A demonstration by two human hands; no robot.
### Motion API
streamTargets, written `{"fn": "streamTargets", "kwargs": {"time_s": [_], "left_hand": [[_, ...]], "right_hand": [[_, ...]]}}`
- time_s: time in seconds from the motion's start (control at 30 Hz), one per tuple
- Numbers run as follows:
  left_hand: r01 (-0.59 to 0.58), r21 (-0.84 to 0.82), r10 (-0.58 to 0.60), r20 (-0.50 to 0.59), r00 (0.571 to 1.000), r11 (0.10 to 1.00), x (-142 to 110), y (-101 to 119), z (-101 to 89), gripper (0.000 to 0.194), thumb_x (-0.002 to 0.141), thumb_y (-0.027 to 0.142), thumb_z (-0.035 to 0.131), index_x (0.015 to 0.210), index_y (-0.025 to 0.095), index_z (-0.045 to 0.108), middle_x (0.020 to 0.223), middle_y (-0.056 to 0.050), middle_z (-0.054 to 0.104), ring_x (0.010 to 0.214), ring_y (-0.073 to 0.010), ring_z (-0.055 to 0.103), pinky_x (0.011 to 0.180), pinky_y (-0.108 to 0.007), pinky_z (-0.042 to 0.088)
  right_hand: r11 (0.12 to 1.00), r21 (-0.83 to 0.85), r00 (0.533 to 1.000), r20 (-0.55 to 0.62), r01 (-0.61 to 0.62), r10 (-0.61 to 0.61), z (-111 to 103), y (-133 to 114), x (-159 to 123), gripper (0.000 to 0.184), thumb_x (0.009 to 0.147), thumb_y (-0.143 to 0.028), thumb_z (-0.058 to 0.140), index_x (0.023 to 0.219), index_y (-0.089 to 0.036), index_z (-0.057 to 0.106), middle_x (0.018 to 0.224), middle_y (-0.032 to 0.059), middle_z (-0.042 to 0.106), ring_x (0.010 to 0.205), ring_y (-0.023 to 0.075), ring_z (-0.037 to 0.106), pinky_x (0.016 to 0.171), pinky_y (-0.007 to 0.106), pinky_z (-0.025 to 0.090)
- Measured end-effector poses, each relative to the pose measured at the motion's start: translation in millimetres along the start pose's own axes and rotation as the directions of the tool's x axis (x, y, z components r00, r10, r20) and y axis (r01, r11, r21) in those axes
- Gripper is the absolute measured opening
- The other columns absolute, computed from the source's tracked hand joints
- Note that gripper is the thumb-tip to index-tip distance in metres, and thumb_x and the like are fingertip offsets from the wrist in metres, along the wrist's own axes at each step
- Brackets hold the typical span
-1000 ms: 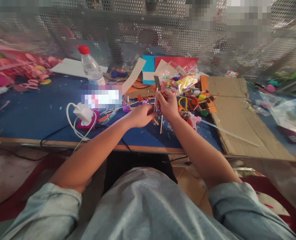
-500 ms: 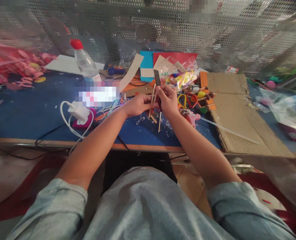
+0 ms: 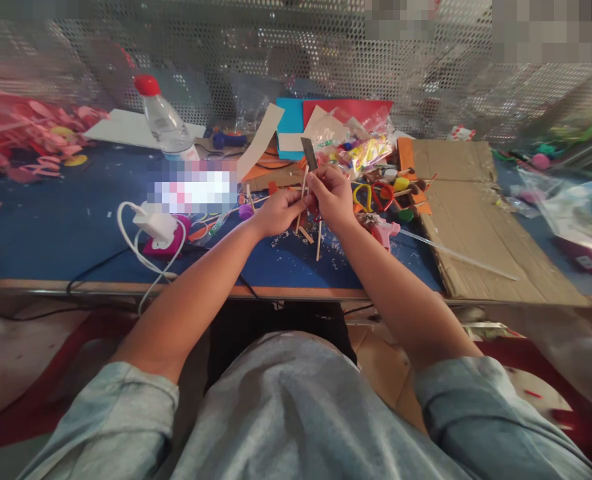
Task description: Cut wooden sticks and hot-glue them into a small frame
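Across blue tabletop [image 3: 41, 233], white charger [image 3: 157, 225] in magenta socket [image 3: 177, 235], presumably for power; farther right, pinching thin stick [image 3: 305, 180] with left hand [image 3: 280, 212], between both hands — seemingly for steadiness — and gripping flat grey strip [image 3: 309, 153] in right hand [image 3: 333, 195].

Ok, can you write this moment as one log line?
left hand: pinching thin pale wooden stick; right hand: holding flat dark-grey strip; nearby: pink plastic glue gun; surface: blue tabletop

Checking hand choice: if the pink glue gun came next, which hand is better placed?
Probably the right hand: the pink glue gun lies beside its wrist, while the left hand is farther away. The right grips a dark flat strip, though.
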State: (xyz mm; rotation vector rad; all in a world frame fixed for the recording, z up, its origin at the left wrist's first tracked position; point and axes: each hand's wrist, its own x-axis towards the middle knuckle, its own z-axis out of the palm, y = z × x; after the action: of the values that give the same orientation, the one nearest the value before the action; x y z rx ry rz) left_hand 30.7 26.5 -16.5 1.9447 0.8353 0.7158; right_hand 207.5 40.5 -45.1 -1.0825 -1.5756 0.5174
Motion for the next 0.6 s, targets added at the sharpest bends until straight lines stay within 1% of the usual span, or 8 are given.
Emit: {"fn": "streamTargets", "kwargs": {"time_s": [0.17, 0.23, 0.3, 0.33, 0.4, 0.43, 0.5, 0.6], "left_hand": [[0.063, 0.187, -0.037, -0.135, 0.99, 0.98, -20.2, 16.3, -9.9, 0.049, 0.118, 0.049, 0.047, 0.083, 0.019, 0.066, 0.063, -0.001, 0.064, 0.055, -0.0141, 0.057, 0.062, -0.029, 0.044], [0.092, 0.274, -0.049, -0.159, 0.986, 0.957, -45.6, 26.9, -13.4, 0.048, 0.117, 0.045, 0.048, 0.083, 0.019, 0.068, 0.062, 0.0, 0.063, 0.056, -0.0149, 0.056, 0.063, -0.031, 0.041], [0.105, 0.367, -0.053, -0.149, 0.987, 0.924, -76.5, 35.3, -12.7, 0.04, 0.111, 0.041, 0.064, 0.079, 0.019, 0.069, 0.065, -0.001, 0.065, 0.059, -0.0151, 0.054, 0.064, -0.032, 0.037], [0.112, 0.423, -0.061, -0.133, 0.989, 0.899, -91.6, 37.8, -10.6, 0.031, 0.109, 0.039, 0.069, 0.085, 0.02, 0.073, 0.068, 0.0, 0.068, 0.059, -0.0149, 0.054, 0.065, -0.032, 0.037], [0.137, 0.489, -0.096, -0.109, 0.989, 0.862, -116.9, 38.5, -4.3, 0.017, 0.103, 0.037, 0.081, 0.108, 0.021, 0.079, 0.064, 0.004, 0.066, 0.058, -0.016, 0.056, 0.065, -0.031, 0.036], [0.152, 0.507, -0.107, -0.118, 0.987, 0.849, -126.1, 36.7, -0.9, 0.027, 0.102, 0.036, 0.082, 0.124, 0.022, 0.077, 0.064, 0.005, 0.067, 0.06, -0.0174, 0.06, 0.067, -0.031, 0.038], [0.167, 0.542, -0.106, -0.143, 0.984, 0.824, -137.5, 29.9, 5.1, 0.032, 0.104, 0.037, 0.08, 0.132, 0.022, 0.075, 0.076, 0.001, 0.074, 0.072, -0.0203, 0.069, 0.07, -0.031, 0.043], [0.091, 0.648, 0.013, -0.155, 0.988, 0.756, -141.7, 15.5, 10.0, 0.023, 0.111, 0.041, 0.068, 0.114, 0.023, 0.082, 0.101, -0.006, 0.081, 0.091, -0.0222, 0.076, 0.077, -0.032, 0.051]], "right_hand": [[0.999, -0.035, 1.0, 0.003, 0.009, -0.009, -7.2, -3.9, 5.3, 0.044, 0.105, -0.069, 0.063, 0.089, -0.028, 0.065, 0.096, 0.0059, 0.065, 0.096, 0.0227, 0.064, 0.084, 0.039, 0.056], [0.998, -0.06, 0.998, 0.066, 0.003, 0.001, -16.5, -6.0, 9.0, 0.042, 0.101, -0.064, 0.071, 0.083, -0.027, 0.066, 0.087, 0.0052, 0.066, 0.088, 0.0224, 0.063, 0.08, 0.039, 0.055], [0.992, -0.123, 0.977, 0.21, 0.0, 0.026, -29.2, -7.9, 11.9, 0.038, 0.089, -0.054, 0.087, 0.074, -0.025, 0.068, 0.072, 0.0027, 0.064, 0.074, 0.0198, 0.058, 0.073, 0.039, 0.051], [0.988, -0.154, 0.959, 0.281, 0.001, 0.043, -35.9, -8.7, 12.5, 0.035, 0.084, -0.046, 0.093, 0.07, -0.024, 0.069, 0.065, 0.0012, 0.061, 0.068, 0.0184, 0.054, 0.071, 0.039, 0.049], [0.951, -0.298, 0.851, 0.519, 0.086, 0.086, -48.1, -10.1, 11.0, 0.028, 0.086, -0.035, 0.09, 0.069, -0.023, 0.072, 0.061, 0.0007, 0.061, 0.063, 0.0167, 0.05, 0.071, 0.04, 0.046], [0.934, -0.336, 0.826, 0.556, 0.126, 0.088, -52.9, -10.8, 8.5, 0.027, 0.088, -0.031, 0.089, 0.068, -0.023, 0.073, 0.061, 0.0008, 0.06, 0.062, 0.0161, 0.048, 0.072, 0.04, 0.046], [0.903, -0.38, 0.833, 0.552, 0.199, 0.049, -58.8, -12.3, -0.5, 0.023, 0.089, -0.026, 0.087, 0.07, -0.023, 0.074, 0.069, 0.0023, 0.062, 0.063, 0.0157, 0.047, 0.072, 0.04, 0.047], [0.863, -0.457, 0.871, 0.489, 0.216, 0.041, -59.6, -14.5, -21.8, 0.017, 0.089, -0.023, 0.087, 0.076, -0.023, 0.077, 0.089, 0.0063, 0.063, 0.069, 0.0176, 0.05, 0.079, 0.043, 0.052]]}}
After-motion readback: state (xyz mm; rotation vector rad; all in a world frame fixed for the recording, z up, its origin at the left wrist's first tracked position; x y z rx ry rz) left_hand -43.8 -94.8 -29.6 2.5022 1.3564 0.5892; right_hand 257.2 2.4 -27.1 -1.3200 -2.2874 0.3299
